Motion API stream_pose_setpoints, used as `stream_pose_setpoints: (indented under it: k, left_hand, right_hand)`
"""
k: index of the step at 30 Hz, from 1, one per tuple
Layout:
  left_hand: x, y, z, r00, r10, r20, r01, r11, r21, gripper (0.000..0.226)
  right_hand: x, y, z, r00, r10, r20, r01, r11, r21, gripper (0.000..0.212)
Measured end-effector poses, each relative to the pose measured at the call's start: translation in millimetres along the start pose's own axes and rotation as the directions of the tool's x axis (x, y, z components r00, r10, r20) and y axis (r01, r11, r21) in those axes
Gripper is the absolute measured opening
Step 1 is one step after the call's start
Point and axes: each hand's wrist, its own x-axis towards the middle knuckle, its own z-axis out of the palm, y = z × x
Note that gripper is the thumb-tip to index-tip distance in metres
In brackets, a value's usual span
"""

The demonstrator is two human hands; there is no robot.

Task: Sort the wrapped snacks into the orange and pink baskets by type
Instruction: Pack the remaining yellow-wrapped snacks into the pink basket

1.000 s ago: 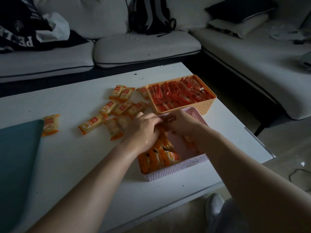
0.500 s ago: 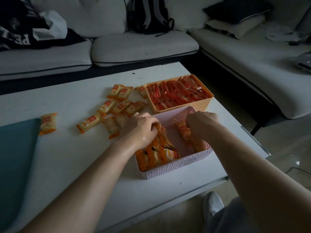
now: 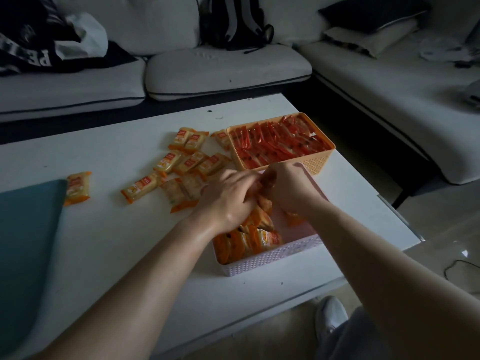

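Left hand [image 3: 228,198], right hand [image 3: 288,188] over pink basket [image 3: 272,258], snack labels [image 3: 170,159] illegible

the orange basket [image 3: 318,162] sits furthest away, packed full of red-wrapped snacks [image 3: 275,146] leaning on edge in tight rows. the pink basket [image 3: 270,258] stands just in front of it, with yellow-and-orange wrapped snacks [image 3: 249,240] upright along its near left side and bare floor showing on its right. loose yellow snacks [image 3: 189,162] lie flat, scattered left of both baskets. a lone yellow snack [image 3: 77,187] lies well apart, further left.
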Motion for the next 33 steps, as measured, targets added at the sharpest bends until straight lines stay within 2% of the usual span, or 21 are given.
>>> stream_pose_setpoints:
  k: [2,4,5,7,9,11,12,16,18,20,21,23,27,29,33]
  left_hand:
    - [0,0,2,0.999,-0.008,0.054,0.009,1.000,-0.013,0.054]
    - [0,-1,4,0.996,-0.009,0.094,0.006,0.999,0.034,0.051]
    - [0,-2,4,0.994,0.000,0.105,-0.007,0.997,0.071,0.050]
    - [-1,-1,3,0.991,-0.001,0.132,-0.014,0.993,0.115,0.050]
    - [0,-1,3,0.988,-0.018,0.154,-0.002,0.992,0.127,0.052]
    - [0,-1,2,0.986,-0.034,0.165,0.012,0.991,0.133,0.054]
    - [0,-2,1,0.986,-0.038,0.164,0.016,0.991,0.131,0.054]
    - [-2,-2,-1,0.987,-0.033,0.154,0.017,0.994,0.107,0.050]
    - [-2,-4,-2,0.989,-0.032,0.145,0.018,0.995,0.095,0.048]
    - [-1,-5,-4,0.991,-0.036,0.133,0.023,0.995,0.096,0.047]
    - [0,-6,-4,0.992,-0.034,0.125,0.022,0.995,0.100,0.047]
    - [1,-6,-4,0.993,-0.029,0.116,0.016,0.994,0.107,0.048]
    - [0,-5,-2,0.992,-0.024,0.120,0.010,0.993,0.118,0.049]
    - [0,-5,-2,0.993,-0.025,0.117,0.011,0.993,0.120,0.050]
    - [-2,-5,-3,0.993,-0.016,0.116,0.003,0.994,0.114,0.050]
  right_hand:
    - [3,2,-6,0.987,0.081,0.137,-0.110,0.970,0.217,0.014]
    - [8,8,-13,0.969,0.212,0.126,-0.245,0.882,0.403,0.018]
    - [11,12,-16,0.964,0.257,0.066,-0.262,0.885,0.386,0.018]
    - [13,20,-15,0.967,0.253,-0.009,-0.251,0.964,0.088,0.016]
    - [6,20,-6,0.977,0.194,0.089,-0.166,0.953,-0.254,0.004]
    - [-2,21,8,0.980,0.091,0.178,-0.002,0.896,-0.443,0.008]
    - [-4,23,14,0.978,0.086,0.189,0.010,0.889,-0.458,0.018]
    - [-2,33,21,0.966,0.192,0.172,-0.108,0.907,-0.406,0.047]
    - [-3,31,17,0.971,0.154,0.181,-0.069,0.911,-0.407,0.052]
    - [-3,29,10,0.993,0.065,0.100,-0.024,0.930,-0.366,0.044]
    - [-2,28,6,0.998,0.058,0.033,-0.044,0.941,-0.337,0.039]
    - [0,23,2,0.992,0.113,-0.060,-0.125,0.958,-0.259,0.041]
    - [1,21,8,0.998,0.033,-0.062,-0.043,0.986,-0.159,0.035]
    - [1,20,11,0.998,0.009,-0.061,-0.021,0.980,-0.196,0.027]
    - [2,15,16,0.999,0.047,-0.012,-0.049,0.968,-0.246,0.020]
